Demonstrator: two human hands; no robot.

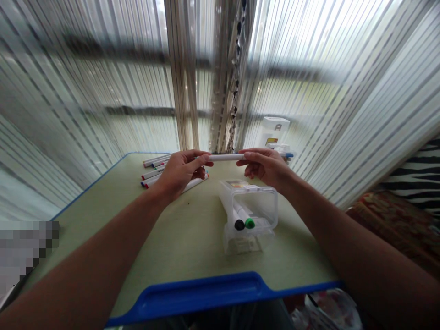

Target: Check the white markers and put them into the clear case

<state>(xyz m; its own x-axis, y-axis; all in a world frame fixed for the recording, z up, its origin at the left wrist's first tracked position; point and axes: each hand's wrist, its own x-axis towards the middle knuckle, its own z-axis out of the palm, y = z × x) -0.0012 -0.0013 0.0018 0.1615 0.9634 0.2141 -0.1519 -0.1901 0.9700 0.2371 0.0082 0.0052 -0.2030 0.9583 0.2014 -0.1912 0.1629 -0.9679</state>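
A white marker (226, 157) is held level above the table, one end in each hand. My left hand (184, 169) pinches its left end, and the fingers of my right hand (266, 165) close on the right end. Both tips of the marker are hidden by fingers. Below and between the hands, a clear plastic case (271, 208) lies on its side with its open end towards me. Inside it are a marker with a black end (239, 224) and one with a green end (250, 223). Several white markers (153, 174) lie behind and beside my left hand.
The pale green table (185, 252) has a blue rim with a pen tray (206, 293) at the front. A white container (275, 130) stands at the back right, partly behind my right hand. Striped curtains (137, 91) hang behind the table. A plastic bag (333, 311) is below the front right edge.
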